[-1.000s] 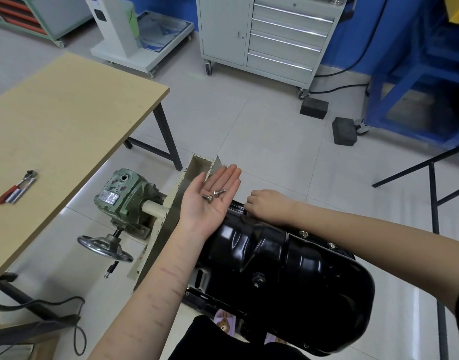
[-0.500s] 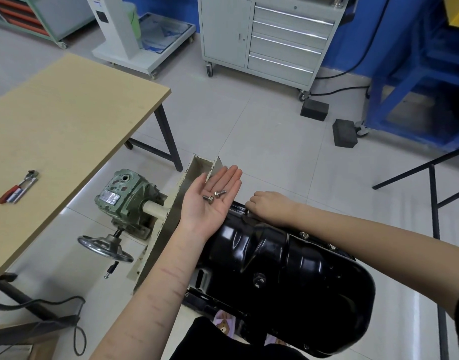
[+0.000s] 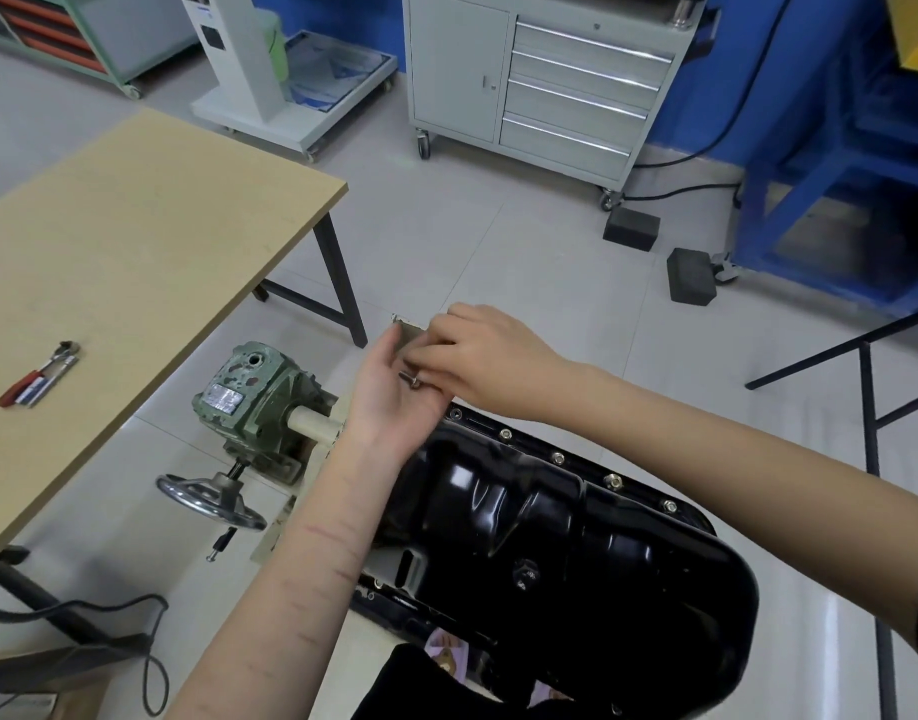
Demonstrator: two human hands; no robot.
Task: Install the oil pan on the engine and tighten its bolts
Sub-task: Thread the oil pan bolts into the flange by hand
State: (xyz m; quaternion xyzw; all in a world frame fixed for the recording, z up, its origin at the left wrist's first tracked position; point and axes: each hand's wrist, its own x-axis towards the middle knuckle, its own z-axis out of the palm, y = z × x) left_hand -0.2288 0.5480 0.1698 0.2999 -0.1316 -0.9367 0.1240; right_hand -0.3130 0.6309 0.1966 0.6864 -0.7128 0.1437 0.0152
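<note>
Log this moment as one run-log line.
left hand: palm up, carrying bolt | right hand: picking bolt from palm | oil pan: on engine

glossy black oil pan, green gearbox, tan table, blue frame

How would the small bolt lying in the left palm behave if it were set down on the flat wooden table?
The bolt looks rigid and light. Its round shank would probably roll in an arc around its wider head. The right hand reaches into the left hand for it; small and smooth, it may slip.
</note>
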